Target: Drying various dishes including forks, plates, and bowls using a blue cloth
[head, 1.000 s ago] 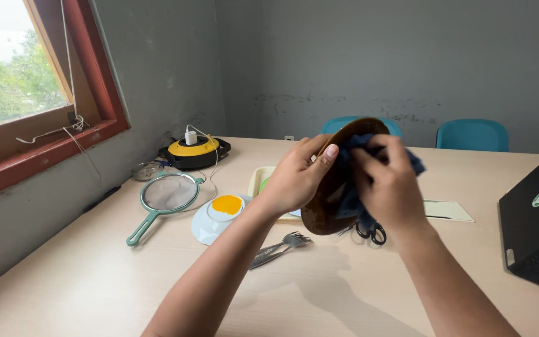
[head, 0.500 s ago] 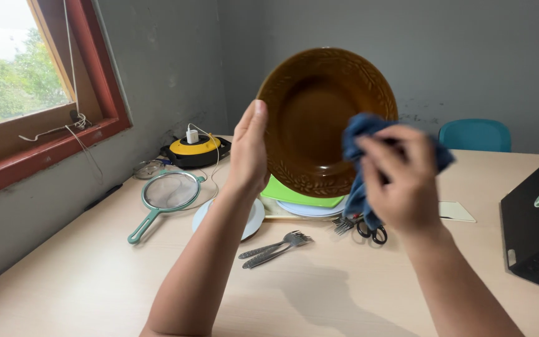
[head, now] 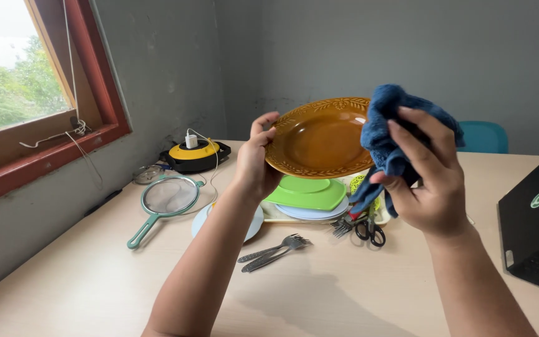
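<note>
A: Far left of the table (head: 95,287)?
B: A green-handled sieve (head: 165,198) lies flat near the wall; behind it sits a yellow-and-black cable reel (head: 194,153) with a white charger plugged into its top.

A: Next to the right?
B: A pale blue plate (head: 249,219), partly hidden by the forearm, and two forks (head: 272,248) lying side by side on the bare tabletop.

A: The left hand (head: 256,163)?
B: Raised above the table, it pinches the left rim of the brown plate (head: 319,138), thumb on the upper face, fingers beneath. The plate is held in the air, tilted slightly, hollow side up, above a tray (head: 269,212) that carries a green plate (head: 307,193) on a light blue one.

A: The right hand (head: 428,181)?
B: Its fingers are closed around a bunched blue cloth (head: 391,134), which touches the right rim of the brown plate and hangs down below the palm.

A: Beneath that hand?
B: More forks and black-handled scissors (head: 369,231) lie at the tray's near edge.

A: Far right?
B: An open black laptop (head: 534,218) at the table edge; a teal chair (head: 485,136) stands behind the table.
</note>
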